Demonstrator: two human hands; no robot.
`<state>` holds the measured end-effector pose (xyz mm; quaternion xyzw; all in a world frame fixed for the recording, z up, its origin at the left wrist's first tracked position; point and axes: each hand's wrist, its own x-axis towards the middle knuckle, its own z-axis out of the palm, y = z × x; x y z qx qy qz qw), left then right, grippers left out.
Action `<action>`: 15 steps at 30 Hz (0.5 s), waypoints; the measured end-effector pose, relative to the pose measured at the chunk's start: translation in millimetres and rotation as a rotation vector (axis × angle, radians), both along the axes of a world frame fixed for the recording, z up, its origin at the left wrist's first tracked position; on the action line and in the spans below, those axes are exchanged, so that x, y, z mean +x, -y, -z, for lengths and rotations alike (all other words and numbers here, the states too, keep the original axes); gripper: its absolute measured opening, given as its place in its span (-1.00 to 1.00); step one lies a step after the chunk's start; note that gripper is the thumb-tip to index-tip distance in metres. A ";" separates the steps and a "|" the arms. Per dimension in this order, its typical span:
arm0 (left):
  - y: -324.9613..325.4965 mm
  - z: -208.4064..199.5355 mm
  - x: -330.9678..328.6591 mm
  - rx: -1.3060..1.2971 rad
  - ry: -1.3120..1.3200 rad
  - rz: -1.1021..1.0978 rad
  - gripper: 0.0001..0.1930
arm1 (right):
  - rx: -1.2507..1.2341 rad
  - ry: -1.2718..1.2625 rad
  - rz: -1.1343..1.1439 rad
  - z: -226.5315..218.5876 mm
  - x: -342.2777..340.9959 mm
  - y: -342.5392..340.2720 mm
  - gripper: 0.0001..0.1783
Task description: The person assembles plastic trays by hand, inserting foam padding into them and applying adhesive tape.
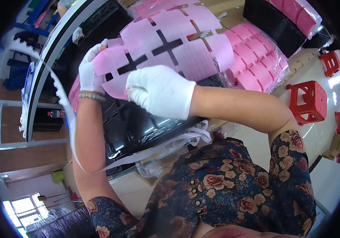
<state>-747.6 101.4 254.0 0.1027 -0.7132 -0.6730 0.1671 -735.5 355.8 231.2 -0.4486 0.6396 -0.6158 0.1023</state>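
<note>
Both my hands wear white gloves and hold a pink foam sheet (195, 63) with cross-shaped cut-outs. My left hand (92, 69) is closed on the sheet's left edge, fingertips at its upper corner. At the near edge, my right hand (160, 91) is closed in a pinch, its back toward me and hiding part of the foam. The sheet curves up and away over glossy black plastic trays (138, 129). A notched white foam strip (65, 103) loops past my left forearm and trails rightward along the trays' near side.
Right of the sheet lie pink foam rolls (253, 55) in clear plastic. Behind them stands a black crate (271, 25) with another wrapped pink bundle (297, 14) on it. Red stools (308, 101) stand on the floor at right. A curved metal-edged frame (45, 67) rises at left, near a bottle (56, 114).
</note>
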 end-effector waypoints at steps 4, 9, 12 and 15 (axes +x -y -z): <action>23.3 12.4 16.1 -0.238 -0.096 -0.020 -0.87 | 0.093 0.028 -0.089 -0.3 14.3 17.2 -0.80; 51.1 38.3 24.9 -0.923 -0.156 -0.019 -0.77 | 0.143 0.087 -0.073 14.1 27.1 31.3 -0.78; 45.1 48.1 32.8 -0.998 -0.082 0.043 -0.80 | 0.144 0.131 -0.056 23.9 33.5 33.0 -0.78; 50.3 51.0 40.9 -0.963 -0.011 0.097 -0.82 | 0.117 0.150 -0.044 23.2 39.7 35.7 -0.78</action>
